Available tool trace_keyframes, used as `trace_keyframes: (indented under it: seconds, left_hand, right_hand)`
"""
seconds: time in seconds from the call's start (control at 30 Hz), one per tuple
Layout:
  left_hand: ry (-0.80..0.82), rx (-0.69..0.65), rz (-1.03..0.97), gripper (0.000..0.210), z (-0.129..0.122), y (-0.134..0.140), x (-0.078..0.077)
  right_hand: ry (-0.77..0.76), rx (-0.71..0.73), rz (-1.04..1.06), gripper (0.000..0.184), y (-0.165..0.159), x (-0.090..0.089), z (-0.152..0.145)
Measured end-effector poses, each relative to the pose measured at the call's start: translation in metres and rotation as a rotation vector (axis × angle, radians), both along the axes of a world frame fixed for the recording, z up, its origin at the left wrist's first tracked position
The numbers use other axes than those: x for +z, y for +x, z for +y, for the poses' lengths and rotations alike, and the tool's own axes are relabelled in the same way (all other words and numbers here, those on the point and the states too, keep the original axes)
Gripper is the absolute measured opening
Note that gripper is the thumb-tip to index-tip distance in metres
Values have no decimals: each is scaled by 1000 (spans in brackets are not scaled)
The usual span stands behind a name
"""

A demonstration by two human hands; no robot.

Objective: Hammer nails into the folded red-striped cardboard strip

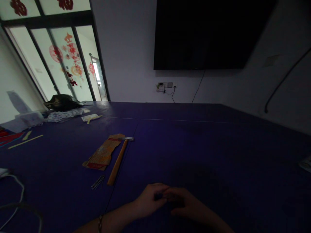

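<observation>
My left hand and my right hand meet at the fingertips over the purple tabletop. The fingers of both are loosely curved, with gaps between thumbs and fingers, and I see nothing held in them. Left of my hands lies a hammer with a wooden handle and a metal head pointing away from me. The head rests by the far end of a torn piece of brown cardboard. Several nails lie in a small bunch near the handle's end.
A white cable loops at the left edge. Farther back are a small white tray, yellow strips, a clear plastic box and a dark bag. A large screen hangs on the wall.
</observation>
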State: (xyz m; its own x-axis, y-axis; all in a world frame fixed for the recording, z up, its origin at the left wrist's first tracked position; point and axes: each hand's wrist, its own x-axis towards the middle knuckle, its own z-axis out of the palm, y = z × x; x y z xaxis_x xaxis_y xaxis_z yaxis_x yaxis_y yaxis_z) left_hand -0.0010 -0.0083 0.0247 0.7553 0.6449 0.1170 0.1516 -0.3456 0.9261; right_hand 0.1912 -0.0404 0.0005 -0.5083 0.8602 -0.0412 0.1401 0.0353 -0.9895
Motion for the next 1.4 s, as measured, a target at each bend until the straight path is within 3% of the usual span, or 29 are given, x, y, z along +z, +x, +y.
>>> trace_keyframes:
  seconds: [0.37, 0.8, 1.03, 1.4]
  left_hand:
    - [4, 6, -4, 30, 0, 0, 1]
    - [0, -17, 1, 28, 1, 0, 0]
    - [9, 9, -1, 30, 0, 0, 0]
    - [-10, -5, -24, 30, 1, 0, -5]
  right_hand:
    - [21, 38, -23, 43, -5, 18, -2]
    - [18, 29, -43, 44, -4, 16, -1]
    - [9, -2, -6, 48, 0, 4, 0]
    - [24, 47, -4, 45, -4, 17, -1]
